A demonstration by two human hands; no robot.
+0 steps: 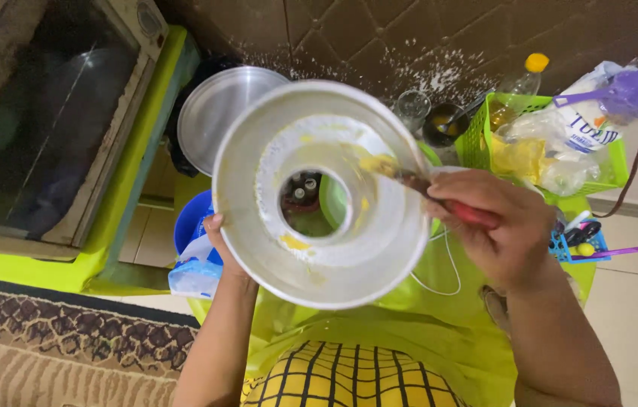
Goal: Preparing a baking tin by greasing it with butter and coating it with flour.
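My left hand (222,249) holds a round metal ring-shaped cake pan (379,249) by its left rim, tilted up toward the camera, with the open centre tube facing me. Yellow grease and white flour streak its inner wall. My right hand (504,226) grips the red handle of a brush (409,179) whose yellow-smeared tip rests against the pan's upper right inner wall. Through the tube I see part of a green bowl below.
A green basket (611,177) with bags, a purple scoop and a yellow-capped bottle stands at right. A metal lid (210,113), a blue container (187,226), a glass (412,107) and a dark cup (443,124) stand around. An oven (55,128) on a lime stand is left.
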